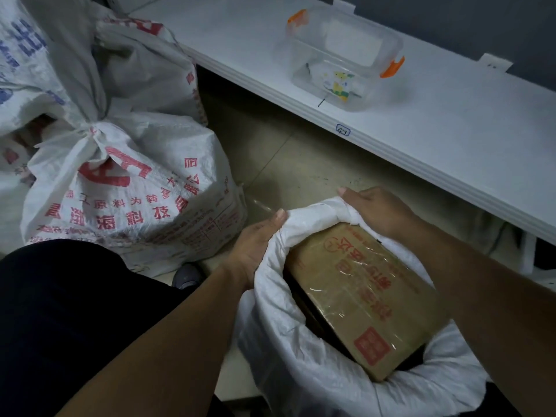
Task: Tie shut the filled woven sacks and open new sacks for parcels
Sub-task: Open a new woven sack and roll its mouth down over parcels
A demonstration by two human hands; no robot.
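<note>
— Where is the open sack point(301, 371)?
— On the floor point(285, 164), at lower right; its bottom is cut off. The left hand point(255, 245) and right hand point(379, 210) grasp its rim, fingertips hidden in the cloth. A carton point(361, 296) sits half inside.

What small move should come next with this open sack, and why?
Probably draw both hands together to bunch the rim over the cardboard box. The left hand and right hand grip the far rim of the white sack, whose mouth is open with the box showing; the neighbouring sack is tied.
</note>
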